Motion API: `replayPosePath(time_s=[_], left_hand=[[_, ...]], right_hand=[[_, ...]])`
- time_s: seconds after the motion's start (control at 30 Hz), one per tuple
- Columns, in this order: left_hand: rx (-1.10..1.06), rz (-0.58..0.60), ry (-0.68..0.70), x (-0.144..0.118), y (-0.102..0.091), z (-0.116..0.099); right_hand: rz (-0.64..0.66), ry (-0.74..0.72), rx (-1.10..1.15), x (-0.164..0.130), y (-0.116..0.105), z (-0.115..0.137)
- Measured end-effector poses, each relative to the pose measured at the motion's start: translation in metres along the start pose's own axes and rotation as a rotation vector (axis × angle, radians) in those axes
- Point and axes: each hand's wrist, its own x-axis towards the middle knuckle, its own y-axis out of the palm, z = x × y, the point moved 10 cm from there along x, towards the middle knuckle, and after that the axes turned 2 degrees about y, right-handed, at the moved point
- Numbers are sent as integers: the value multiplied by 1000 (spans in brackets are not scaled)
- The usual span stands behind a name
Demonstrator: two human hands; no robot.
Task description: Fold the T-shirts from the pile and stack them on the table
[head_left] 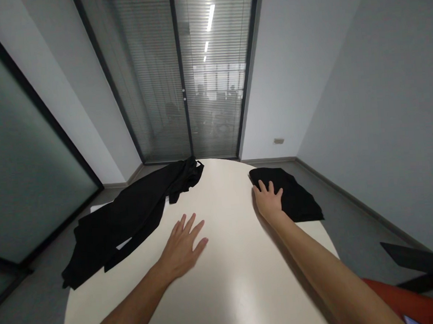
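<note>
Nearest us at lower right, we see a red chair (411,299) beside the pale table (224,283). Over the table's middle we find the left hand (183,247), palm down, fingers spread wide and holding nothing; we cannot tell whether it touches the surface. To its left we note the black pile (127,211), loosely heaped and reaching past the table's edge. Farther right, we observe the right hand (268,200), fingers spread, resting on the folded black cloth (299,201) without gripping it; this cloth lies flat at the table's far right edge. Beyond, we distinguish a wall plate (279,141) low on the wall and blinds (213,113) in dark frames.
</note>
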Motion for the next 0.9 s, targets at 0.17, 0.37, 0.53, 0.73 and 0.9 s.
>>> replayPosePath(time_s=[0.17,0.37,0.53,0.73,0.9], left_hand=[[4,-8,7,0,0,0],[-2,-15,-4,0,-4,0],[-19,-40,-9,0,-4,-2],[63,-249,-82,8,-36,17],[232,-418,-327,14,-74,73]], right_hand=[[-16,-22,-26,3,1,-8],[-6,-13,-48,5,3,-5],[-87,2,-26,-7,2,12],[-123,-19,84,-19,5,25],[-175,-36,130,-23,1,24]])
